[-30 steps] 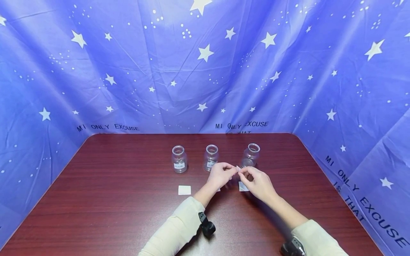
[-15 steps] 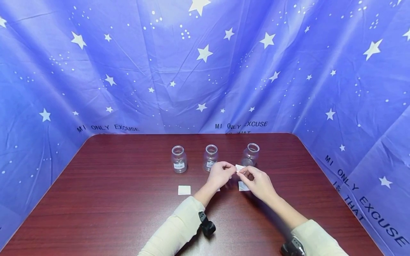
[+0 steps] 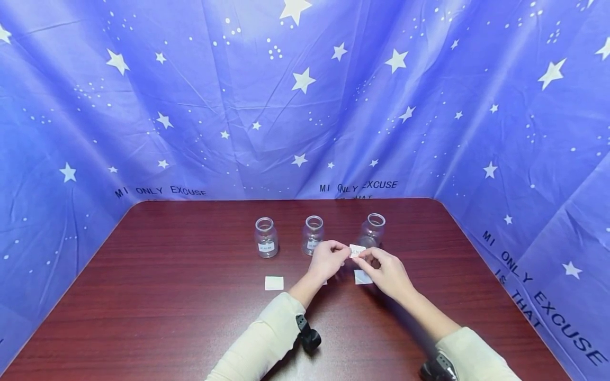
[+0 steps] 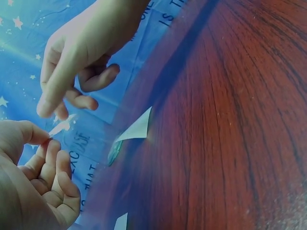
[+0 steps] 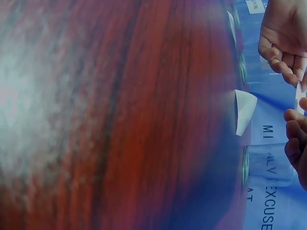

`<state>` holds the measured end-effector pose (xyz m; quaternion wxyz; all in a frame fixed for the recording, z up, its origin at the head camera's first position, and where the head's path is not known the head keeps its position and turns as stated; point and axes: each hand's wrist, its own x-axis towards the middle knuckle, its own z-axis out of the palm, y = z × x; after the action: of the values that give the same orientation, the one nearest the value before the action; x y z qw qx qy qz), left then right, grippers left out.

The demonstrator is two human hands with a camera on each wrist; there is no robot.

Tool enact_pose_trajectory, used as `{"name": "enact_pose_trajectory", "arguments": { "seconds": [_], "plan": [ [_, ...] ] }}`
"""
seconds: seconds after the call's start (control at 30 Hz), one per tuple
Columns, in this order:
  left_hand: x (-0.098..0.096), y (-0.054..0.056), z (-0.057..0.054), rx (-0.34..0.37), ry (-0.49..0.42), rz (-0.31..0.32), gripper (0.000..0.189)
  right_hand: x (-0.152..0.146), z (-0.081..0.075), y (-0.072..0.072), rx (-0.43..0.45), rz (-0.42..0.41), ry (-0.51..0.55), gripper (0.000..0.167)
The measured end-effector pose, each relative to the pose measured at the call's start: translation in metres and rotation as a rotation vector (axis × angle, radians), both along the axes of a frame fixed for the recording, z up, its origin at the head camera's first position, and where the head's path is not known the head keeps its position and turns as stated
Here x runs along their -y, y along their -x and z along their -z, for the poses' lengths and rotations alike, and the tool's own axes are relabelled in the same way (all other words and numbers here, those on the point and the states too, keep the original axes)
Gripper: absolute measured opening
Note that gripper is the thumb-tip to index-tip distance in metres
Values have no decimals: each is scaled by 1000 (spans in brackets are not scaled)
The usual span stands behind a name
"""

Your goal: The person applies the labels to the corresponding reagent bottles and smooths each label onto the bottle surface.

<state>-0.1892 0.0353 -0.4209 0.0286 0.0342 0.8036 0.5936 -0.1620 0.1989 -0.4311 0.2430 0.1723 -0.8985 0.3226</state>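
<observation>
A small white label (image 3: 356, 251) with dark print is held in the air in front of the right-hand glass jar (image 3: 374, 228). My left hand (image 3: 329, 261) pinches its left edge between thumb and forefinger, which the left wrist view shows from the palm side. From the other side, my right hand (image 3: 387, 270) has thumb and forefinger at the label's lower right edge, pinching it. Below the hands a curled white paper piece (image 4: 136, 128) lies on the table. The right-hand jar stands upright, its lower front partly covered by the label and right fingers.
Two more glass jars, the middle one (image 3: 313, 228) and the left one (image 3: 265, 236), stand in the same row with printed labels on their fronts. A white paper piece (image 3: 274, 283) lies before the left jar. Another is mostly hidden by my left wrist. A starry blue curtain (image 3: 229, 106) surrounds the table.
The label has turned from nearly edge-on to face the head camera, so its print now shows. Both hands stay almost in place, and the jars have not moved.
</observation>
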Motion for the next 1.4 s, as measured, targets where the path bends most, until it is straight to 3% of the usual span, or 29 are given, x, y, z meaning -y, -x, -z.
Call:
{"name": "enact_pose_trajectory", "arguments": {
  "seconds": [0.2, 0.33, 0.5, 0.7, 0.93, 1.4],
  "plan": [
    [1, 1, -1, 5, -22, -4, 17, -6, -1, 3, 59, 53, 35, 7],
    [-1, 1, 0, -16, -47, 6, 16, -10, 0, 7, 158, 97, 96, 13],
    [-5, 3, 1, -22, -62, 20, 17, -14, 1, 9, 273, 93, 179, 20],
    [-8, 4, 3, -36, -55, 55, 18, -17, 2, 11, 343, 81, 279, 20],
    [-12, 7, 5, -75, 5, 82, 16, -21, 4, 13, 358, 45, 350, 24],
    [-23, 17, 5, -119, 159, 62, 12, -32, 7, 19, 386, 63, 381, 26]
  ]
}}
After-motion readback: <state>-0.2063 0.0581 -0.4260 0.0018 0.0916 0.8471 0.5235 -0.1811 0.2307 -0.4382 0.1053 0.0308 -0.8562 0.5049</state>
